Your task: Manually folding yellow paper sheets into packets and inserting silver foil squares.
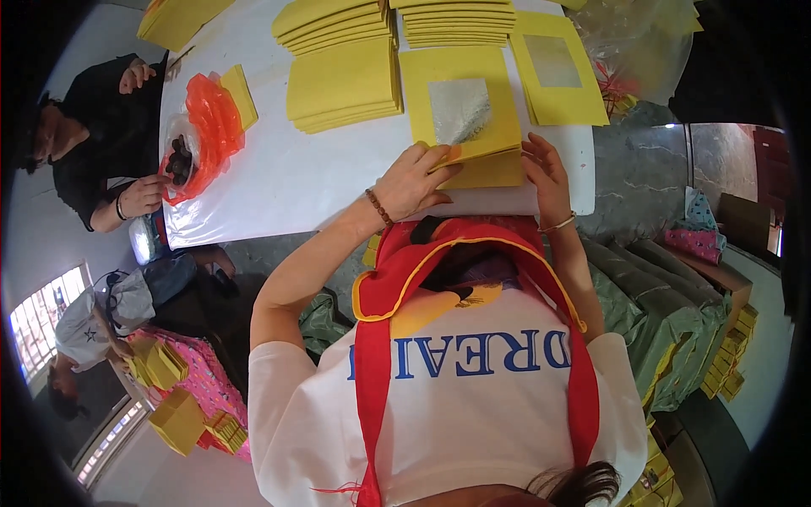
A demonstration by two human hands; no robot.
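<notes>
The left hand (414,180) is laid at the centre of the frame over a turned-up lower flap of a yellow sheet (504,110); its fingers are bent onto the flap, but whether the paper is pinched against the thumb cannot be told. The right hand (549,173) is held open at the sheet's right edge, its fingers apart and nothing clamped in it. The sheet seems to be steadied from both sides so that the flap is kept square. A silver patch (459,106) is left uncovered above the flap, part of it gleaming.

The sheet is placed at the near edge of the white worktop (270,182), presumably so that both forearms can be brought over it. Another sheet with a silver patch (583,95) is laid to its upper right. To its left, a neat yellow stack (342,80) is fanned slightly, probably for easy counting or lifting; further stacks are set behind, at the top of the frame.

Farther out, a red plastic bag (218,127) is touched by a co-worker's hand (142,196) at the left. A clear bag (655,51) is seen at upper right, and dark green sacks (646,296) at lower right.
</notes>
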